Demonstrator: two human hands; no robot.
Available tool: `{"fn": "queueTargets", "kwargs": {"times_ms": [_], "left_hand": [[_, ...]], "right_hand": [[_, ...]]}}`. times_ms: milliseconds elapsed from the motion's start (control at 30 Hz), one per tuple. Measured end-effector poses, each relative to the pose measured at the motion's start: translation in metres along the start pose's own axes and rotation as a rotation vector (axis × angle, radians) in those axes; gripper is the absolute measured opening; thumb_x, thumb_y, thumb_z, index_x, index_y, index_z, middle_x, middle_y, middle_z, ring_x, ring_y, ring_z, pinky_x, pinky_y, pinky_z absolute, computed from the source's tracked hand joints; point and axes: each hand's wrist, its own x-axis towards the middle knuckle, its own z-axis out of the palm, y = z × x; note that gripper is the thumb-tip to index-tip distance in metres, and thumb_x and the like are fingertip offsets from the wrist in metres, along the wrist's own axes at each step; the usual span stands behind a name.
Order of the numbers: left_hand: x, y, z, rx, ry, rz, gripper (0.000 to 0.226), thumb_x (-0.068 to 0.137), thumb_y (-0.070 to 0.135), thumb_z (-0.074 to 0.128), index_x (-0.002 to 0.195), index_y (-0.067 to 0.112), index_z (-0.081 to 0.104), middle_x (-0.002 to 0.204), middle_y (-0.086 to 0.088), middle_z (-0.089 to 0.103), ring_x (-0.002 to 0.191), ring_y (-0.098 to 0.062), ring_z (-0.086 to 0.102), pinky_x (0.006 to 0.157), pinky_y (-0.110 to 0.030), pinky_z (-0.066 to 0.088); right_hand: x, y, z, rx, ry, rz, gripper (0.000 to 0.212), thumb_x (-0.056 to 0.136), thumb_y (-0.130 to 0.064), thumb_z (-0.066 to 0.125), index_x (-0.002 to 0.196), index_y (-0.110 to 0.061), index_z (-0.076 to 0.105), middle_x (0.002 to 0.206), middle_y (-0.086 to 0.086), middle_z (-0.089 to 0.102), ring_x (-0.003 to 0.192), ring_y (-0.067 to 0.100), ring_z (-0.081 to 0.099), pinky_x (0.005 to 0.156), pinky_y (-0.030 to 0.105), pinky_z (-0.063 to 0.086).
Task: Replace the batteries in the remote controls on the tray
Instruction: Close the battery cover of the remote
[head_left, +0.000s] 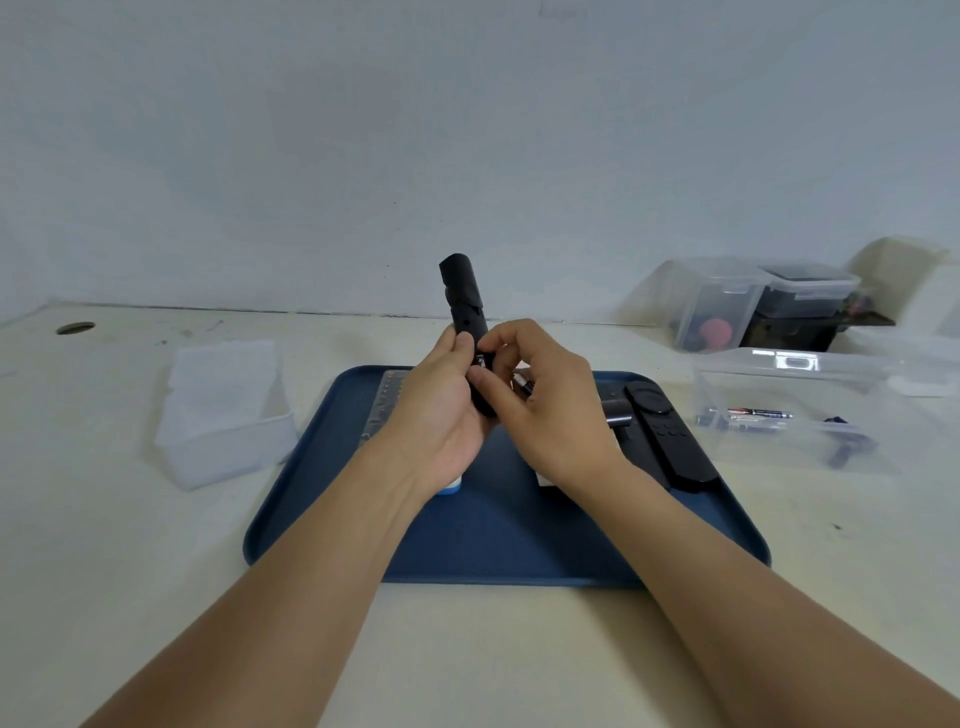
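Left hand (441, 410): your fingers gripped the black remote (465, 306), upright above the blue tray (322, 499).
Right hand (540, 400): your fingers pinched at its battery bay; a battery (523, 385) showed beside them.
Remaining: second remote (670, 436) lay on the tray, apparently unserviced; spare batteries (753, 415) waited in the clear bin.

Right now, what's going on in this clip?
A person is changing remote batteries over a blue tray. The left hand holds a black remote upright, while the right hand works at its lower end and also holds a battery. Another remote lies on the tray; more batteries sit in a clear box alongside.
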Motion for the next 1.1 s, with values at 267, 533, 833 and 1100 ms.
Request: {"fn": "queueTargets", "kwargs": {"times_ms": [267, 533, 833, 1100], "left_hand": [[0.0030, -0.0034, 0.0002, 0.001, 0.002, -0.011, 0.032, 0.112, 0.022, 0.031, 0.128, 0.013, 0.056, 0.107, -0.012, 0.057, 0.076, -0.020, 0.060, 0.072, -0.031, 0.058], [0.0021, -0.0014, -0.0034, 0.029, 0.010, 0.004, 0.034, 0.112, 0.018, 0.029, 0.127, 0.015, 0.059, 0.110, -0.012, 0.062, 0.090, -0.024, 0.065, 0.076, -0.035, 0.058], [-0.0021, -0.0038, 0.0001, 0.150, 0.036, 0.031, 0.033, 0.112, 0.015, 0.032, 0.129, 0.012, 0.060, 0.101, -0.007, 0.070, 0.083, -0.014, 0.072, 0.067, -0.026, 0.059], [-0.0035, -0.0091, 0.0036, 0.207, 0.015, 0.044, 0.032, 0.111, 0.012, 0.035, 0.124, 0.016, 0.064, 0.105, -0.005, 0.073, 0.090, -0.010, 0.074, 0.072, -0.021, 0.058]], "right_hand": [[0.0016, -0.0007, -0.0077, -0.006, 0.077, -0.019, 0.017, 0.088, -0.010, 0.072, 0.100, -0.016, 0.062, 0.091, -0.009, 0.069, 0.085, 0.005, 0.063, 0.067, 0.009, 0.040], [0.0003, 0.0034, -0.0053, -0.096, 0.024, -0.078, 0.013, 0.093, -0.003, 0.063, 0.098, -0.014, 0.066, 0.088, -0.012, 0.070, 0.074, -0.003, 0.060, 0.066, 0.006, 0.039], [0.0042, 0.0032, -0.0026, -0.118, -0.017, -0.077, 0.021, 0.093, 0.002, 0.054, 0.099, -0.015, 0.063, 0.087, -0.009, 0.068, 0.073, -0.004, 0.058, 0.067, 0.007, 0.040], [0.0041, 0.0051, 0.0011, -0.043, -0.034, -0.084, 0.023, 0.095, 0.001, 0.046, 0.106, -0.014, 0.060, 0.095, -0.005, 0.063, 0.086, 0.009, 0.058, 0.073, 0.016, 0.046]]}}
